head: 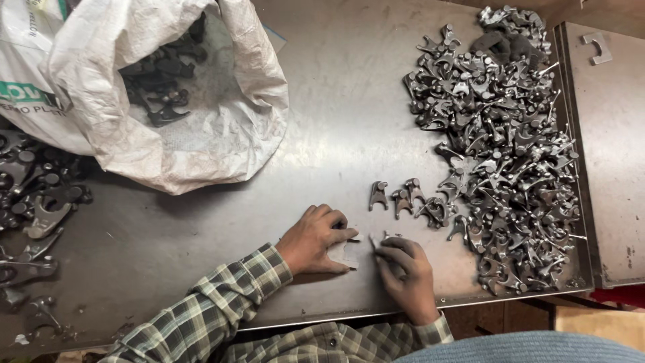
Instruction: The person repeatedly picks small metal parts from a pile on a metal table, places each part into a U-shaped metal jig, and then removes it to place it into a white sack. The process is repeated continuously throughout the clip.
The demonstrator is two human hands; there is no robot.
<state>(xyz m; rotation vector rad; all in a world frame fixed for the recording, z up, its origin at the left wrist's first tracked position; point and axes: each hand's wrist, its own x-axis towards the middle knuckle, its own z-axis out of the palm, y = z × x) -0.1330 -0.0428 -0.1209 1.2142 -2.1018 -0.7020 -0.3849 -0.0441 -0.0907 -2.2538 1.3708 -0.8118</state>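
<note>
We work at a scuffed grey sheet-metal surface (336, 101) with a raised lip along its near edge. A white woven plastic sack (222, 134) lies open at the far left, dark forked pieces inside it, and more dark parts (33, 215) lie scattered at the left edge. To the right sprawls a large heap of small grey forked metal castings (504, 148), with a few strays (403, 198) set apart between the heap and our hands.

Our left hand (314, 240) rests flat-knuckled on a thin flat pale metal gauge plate (345, 254), fingers curled to pin it down. Our right hand (406, 272) has its grip together on one small forked casting (384, 240), pinched at the fingertips just beside the plate. By our judgement, the step is checking this piece against the plate; that calls for a steady left hand and a fine turn of the right. The casting looks dull grey and rough-edged, mostly hidden by our fingers.
</note>
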